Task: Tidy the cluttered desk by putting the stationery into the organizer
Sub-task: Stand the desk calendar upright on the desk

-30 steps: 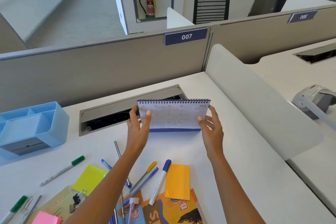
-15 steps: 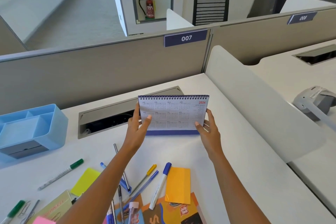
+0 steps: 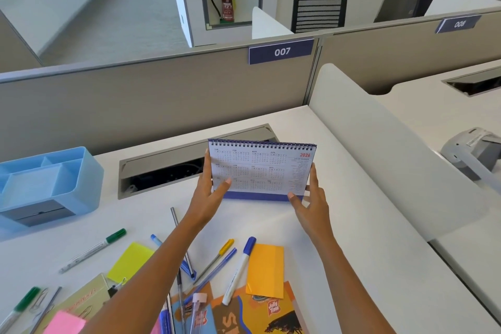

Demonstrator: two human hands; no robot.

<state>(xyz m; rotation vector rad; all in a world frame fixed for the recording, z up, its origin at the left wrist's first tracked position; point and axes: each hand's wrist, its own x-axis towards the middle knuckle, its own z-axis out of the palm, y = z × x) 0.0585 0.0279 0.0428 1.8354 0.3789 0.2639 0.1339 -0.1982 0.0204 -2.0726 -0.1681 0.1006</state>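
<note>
A spiral-bound 2026 desk calendar (image 3: 267,168) stands upright near the middle of the white desk (image 3: 339,225). My left hand (image 3: 207,198) holds its left edge, thumb on the front. My right hand (image 3: 310,205) holds the lower right corner, fingers spread behind it. The light blue organizer (image 3: 81,171) with several compartments sits at the far left, apart from both hands. Pens, markers and sticky notes lie near the front: a green marker (image 3: 93,249), a blue marker (image 3: 240,268), a yellow-capped pen (image 3: 217,257), an orange note pad (image 3: 267,270), a yellow note pad (image 3: 130,262).
An open cable tray (image 3: 162,168) is set into the desk behind the calendar. A grey partition (image 3: 162,100) runs along the back and a white side divider (image 3: 393,160) stands on the right. A colourful booklet (image 3: 257,314), paper clips and a pink note pad (image 3: 63,324) lie at the front edge.
The calendar has come slightly nearer and a little to the right, tilting so its right end sits lower. Both hands kept their hold on it.
</note>
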